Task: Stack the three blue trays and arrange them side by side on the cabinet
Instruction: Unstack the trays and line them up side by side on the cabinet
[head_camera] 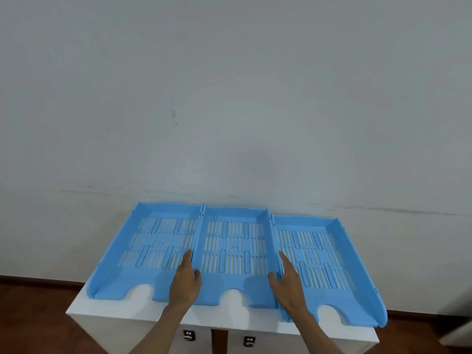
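Three light blue slotted trays lie side by side on the white cabinet top (107, 306), walls touching. The left tray (143, 247), the middle tray (233, 249) and the right tray (321, 261) each have a half-round notch at the front edge. My left hand (186, 279) grips the left wall of the middle tray, thumb inside it and fingers over the left tray's side. My right hand (287, 279) grips the middle tray's right wall the same way, thumb inside and fingers lying in the right tray.
A plain grey-white wall (229, 98) rises right behind the trays. The cabinet front shows two drawer locks (189, 335) (249, 341). Reddish-brown floor (33, 318) lies to the left and right. The right tray's front corner overhangs the cabinet edge slightly.
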`<state>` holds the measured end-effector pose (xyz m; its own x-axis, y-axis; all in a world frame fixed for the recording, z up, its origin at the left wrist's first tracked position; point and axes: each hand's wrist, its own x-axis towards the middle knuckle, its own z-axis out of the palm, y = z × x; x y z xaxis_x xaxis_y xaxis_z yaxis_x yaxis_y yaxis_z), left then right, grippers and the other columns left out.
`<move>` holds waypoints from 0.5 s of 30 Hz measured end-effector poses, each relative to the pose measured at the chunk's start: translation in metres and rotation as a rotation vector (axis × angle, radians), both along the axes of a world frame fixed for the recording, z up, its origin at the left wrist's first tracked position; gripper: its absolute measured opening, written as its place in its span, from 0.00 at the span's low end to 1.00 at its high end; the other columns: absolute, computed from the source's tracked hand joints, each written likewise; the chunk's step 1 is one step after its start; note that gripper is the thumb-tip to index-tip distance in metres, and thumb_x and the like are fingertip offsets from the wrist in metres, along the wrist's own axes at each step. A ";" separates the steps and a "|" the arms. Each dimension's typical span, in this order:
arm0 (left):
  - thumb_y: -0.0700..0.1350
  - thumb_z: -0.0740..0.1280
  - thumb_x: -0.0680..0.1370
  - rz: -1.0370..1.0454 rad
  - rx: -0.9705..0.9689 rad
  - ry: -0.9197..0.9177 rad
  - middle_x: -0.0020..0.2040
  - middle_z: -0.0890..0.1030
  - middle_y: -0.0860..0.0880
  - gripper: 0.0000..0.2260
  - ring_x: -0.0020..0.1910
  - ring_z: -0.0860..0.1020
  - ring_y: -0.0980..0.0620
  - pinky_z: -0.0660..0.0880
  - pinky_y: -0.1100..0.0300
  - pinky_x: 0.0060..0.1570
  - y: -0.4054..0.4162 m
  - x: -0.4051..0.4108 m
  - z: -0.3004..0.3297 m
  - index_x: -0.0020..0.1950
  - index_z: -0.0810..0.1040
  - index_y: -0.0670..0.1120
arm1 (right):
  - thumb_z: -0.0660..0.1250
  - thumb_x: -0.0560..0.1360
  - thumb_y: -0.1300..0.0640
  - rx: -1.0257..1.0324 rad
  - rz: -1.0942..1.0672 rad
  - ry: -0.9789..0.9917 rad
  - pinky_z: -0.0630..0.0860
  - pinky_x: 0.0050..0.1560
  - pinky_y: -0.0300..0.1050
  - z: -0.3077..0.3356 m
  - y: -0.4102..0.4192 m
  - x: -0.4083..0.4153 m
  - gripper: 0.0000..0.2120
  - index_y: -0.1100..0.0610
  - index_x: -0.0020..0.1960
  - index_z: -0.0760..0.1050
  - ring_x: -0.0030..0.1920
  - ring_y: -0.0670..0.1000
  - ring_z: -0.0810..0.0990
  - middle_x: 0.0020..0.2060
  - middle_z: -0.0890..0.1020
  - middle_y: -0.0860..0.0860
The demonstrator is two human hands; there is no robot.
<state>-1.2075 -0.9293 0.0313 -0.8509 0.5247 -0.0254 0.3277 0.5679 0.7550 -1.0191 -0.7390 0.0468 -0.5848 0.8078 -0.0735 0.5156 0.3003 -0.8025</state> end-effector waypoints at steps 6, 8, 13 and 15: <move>0.43 0.60 0.81 -0.078 -0.050 -0.007 0.72 0.72 0.41 0.33 0.65 0.75 0.38 0.76 0.48 0.57 -0.017 -0.004 -0.008 0.79 0.45 0.56 | 0.68 0.73 0.48 -0.098 0.043 -0.055 0.81 0.51 0.53 -0.028 -0.001 0.008 0.43 0.45 0.79 0.45 0.48 0.55 0.82 0.67 0.75 0.54; 0.44 0.62 0.81 -0.115 -0.008 -0.004 0.78 0.62 0.47 0.34 0.73 0.67 0.44 0.70 0.50 0.66 -0.021 -0.002 -0.008 0.79 0.45 0.55 | 0.68 0.72 0.45 -0.094 0.066 -0.051 0.79 0.58 0.55 -0.027 0.005 0.008 0.44 0.44 0.78 0.43 0.57 0.55 0.80 0.71 0.72 0.53; 0.47 0.63 0.80 -0.169 -0.007 0.127 0.80 0.51 0.56 0.34 0.77 0.60 0.52 0.66 0.56 0.68 -0.028 -0.008 -0.019 0.80 0.45 0.53 | 0.63 0.77 0.49 0.136 0.201 -0.133 0.74 0.59 0.44 -0.014 -0.005 0.009 0.41 0.48 0.79 0.39 0.71 0.50 0.68 0.79 0.48 0.44; 0.50 0.64 0.79 -0.177 -0.013 0.142 0.80 0.47 0.59 0.36 0.74 0.59 0.60 0.67 0.60 0.65 -0.026 -0.005 -0.022 0.80 0.45 0.53 | 0.62 0.77 0.49 0.258 0.171 -0.183 0.76 0.53 0.41 -0.021 -0.008 0.007 0.41 0.51 0.79 0.38 0.71 0.51 0.68 0.79 0.44 0.46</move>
